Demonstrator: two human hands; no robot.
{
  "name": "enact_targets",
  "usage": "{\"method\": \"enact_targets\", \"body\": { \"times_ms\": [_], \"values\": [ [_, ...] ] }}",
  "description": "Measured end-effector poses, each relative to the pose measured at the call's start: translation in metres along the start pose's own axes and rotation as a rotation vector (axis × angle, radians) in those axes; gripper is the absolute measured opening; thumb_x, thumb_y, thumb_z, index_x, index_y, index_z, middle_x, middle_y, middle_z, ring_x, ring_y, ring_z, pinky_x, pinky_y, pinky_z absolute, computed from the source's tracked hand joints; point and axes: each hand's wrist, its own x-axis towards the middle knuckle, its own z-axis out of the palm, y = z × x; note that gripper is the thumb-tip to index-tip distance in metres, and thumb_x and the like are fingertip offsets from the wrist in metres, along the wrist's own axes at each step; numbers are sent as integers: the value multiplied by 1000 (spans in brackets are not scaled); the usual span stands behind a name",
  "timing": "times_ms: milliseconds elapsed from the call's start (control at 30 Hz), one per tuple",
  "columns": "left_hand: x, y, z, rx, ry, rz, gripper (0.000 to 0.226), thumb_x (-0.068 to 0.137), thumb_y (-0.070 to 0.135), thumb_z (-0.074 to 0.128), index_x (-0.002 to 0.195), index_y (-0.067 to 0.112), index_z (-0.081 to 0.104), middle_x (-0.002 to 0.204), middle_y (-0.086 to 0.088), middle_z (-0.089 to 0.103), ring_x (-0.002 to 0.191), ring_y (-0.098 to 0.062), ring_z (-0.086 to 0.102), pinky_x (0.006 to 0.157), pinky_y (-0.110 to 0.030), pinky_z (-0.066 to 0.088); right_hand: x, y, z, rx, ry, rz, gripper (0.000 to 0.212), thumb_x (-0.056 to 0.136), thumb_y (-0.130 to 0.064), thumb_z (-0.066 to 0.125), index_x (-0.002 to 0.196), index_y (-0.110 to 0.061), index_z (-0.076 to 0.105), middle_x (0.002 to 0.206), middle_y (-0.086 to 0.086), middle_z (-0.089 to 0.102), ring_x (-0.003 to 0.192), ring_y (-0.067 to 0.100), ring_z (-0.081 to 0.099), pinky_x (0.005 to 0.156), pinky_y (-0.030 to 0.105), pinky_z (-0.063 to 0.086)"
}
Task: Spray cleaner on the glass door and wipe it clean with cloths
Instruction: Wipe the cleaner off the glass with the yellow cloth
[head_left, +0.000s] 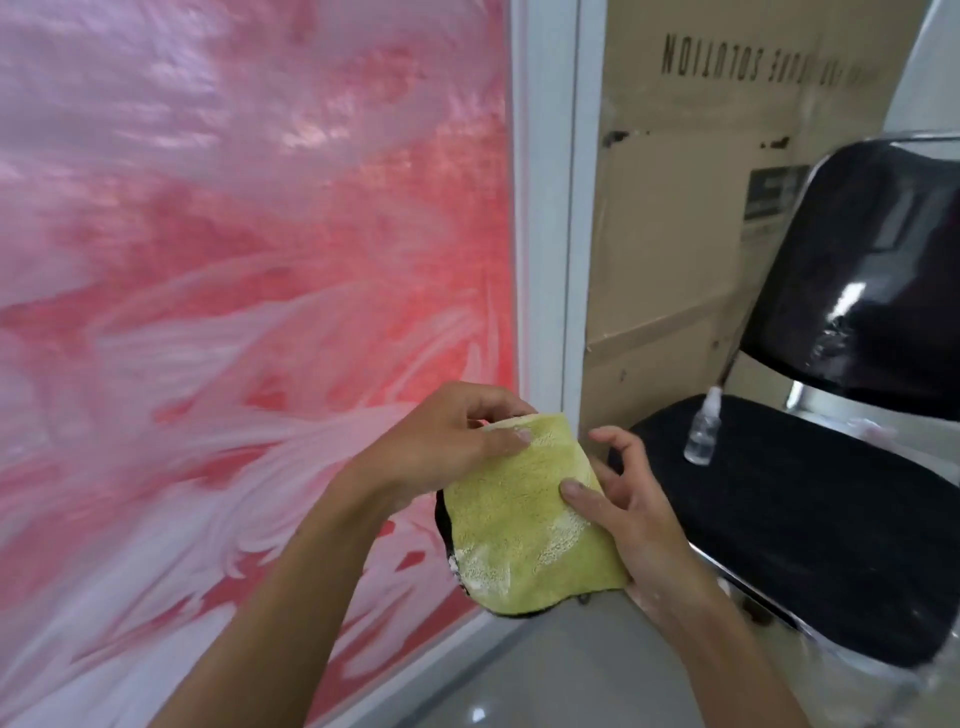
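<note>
Two bare forearms enter from the bottom edge, no sleeves visible anywhere up to the frame edge. Left hand (441, 441) and right hand (631, 512) are bare, no gloves. No rings, watch or bands show on fingers or wrists. Nails are short and unpainted. Whitish residue sits on the left thumb tip and on the right wrist. No other clothing or body part shows.
</note>
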Motion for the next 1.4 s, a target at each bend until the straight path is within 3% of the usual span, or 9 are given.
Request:
{"method": "enact_targets", "body": {
  "times_ms": [133, 200, 467, 633, 733, 900, 1067, 1200, 1400],
  "values": [
    [-7, 13, -31, 60, 265, -31, 8, 93, 22, 79, 100, 24, 76, 92, 6, 74, 79, -9, 66, 67, -23, 51, 22, -21, 37, -197, 63, -266, 12, 92, -1, 69, 93, -11, 63, 88, 6, 69, 70, 17, 63, 60, 33, 52],
    [-11, 20, -44, 57, 382, -6, 13, 89, 20, 83, 98, 23, 74, 93, 2, 74, 70, -8, 63, 60, -22, 49, 36, -28, 53, -289, 111, -310, 20, 94, -2, 69, 87, -19, 74, 84, 5, 70, 66, 20, 57, 61, 36, 48],
    [-23, 58, -66, -148, 450, 189, 14, 105, 27, 61, 104, 15, 70, 99, 6, 79, 91, -6, 75, 73, -22, 58, 71, -69, 123, -336, 69, -502, 25, 94, -34, 71, 117, -30, 63, 114, -8, 61, 104, 5, 64, 84, 18, 52],
    [-29, 82, -80, -284, 435, 265, 28, 111, 23, 45, 113, 5, 66, 112, -1, 78, 102, -10, 75, 82, -28, 63, 93, -88, 143, -194, 115, -541, 19, 105, -19, 57, 119, -29, 65, 111, -3, 67, 103, 21, 69, 88, 43, 58],
    [-31, 84, -102, -86, 574, 376, 20, 110, 22, 50, 109, 15, 68, 110, 6, 75, 103, -7, 73, 87, -32, 60, 117, -99, 143, -202, 201, -555, 26, 105, -19, 53, 126, -31, 62, 119, -2, 66, 108, 22, 67, 95, 49, 57],
    [-32, 95, -143, 384, 774, 502, 12, 107, 24, 55, 114, 25, 65, 116, 18, 65, 109, 8, 58, 91, -9, 44, 163, -141, 147, -315, 262, -672, 17, 103, -15, 52, 113, -27, 60, 117, -7, 58, 99, 4, 61, 85, 23, 50],
    [-21, 145, -197, 953, 1010, 593, 26, 102, 25, 57, 126, 17, 63, 130, 3, 61, 126, -20, 52, 105, -37, 32, 216, -205, 159, -485, 405, -767, 32, 93, -11, 47, 74, -35, 38, 100, 3, 37, 56, 7, 38, 51, 10, 31],
    [-18, 185, -245, 1223, 1178, 537, 50, 98, 37, 46, 140, 13, 55, 148, -9, 53, 141, -30, 44, 118, -50, 26, 236, -255, 169, -563, 605, -790, 18, 98, -13, 47, 102, -10, 64, 114, 1, 39, 64, 11, 49, 66, 33, 44],
    [-18, 194, -284, 1415, 1303, 347, 60, 108, 42, 37, 155, 6, 37, 167, -10, 30, 157, -26, 21, 125, -63, -4, 263, -289, 190, -647, 636, -891, 27, 100, -10, 45, 116, -7, 66, 120, 6, 42, 63, 8, 45, 67, 36, 46]
  ]
}}
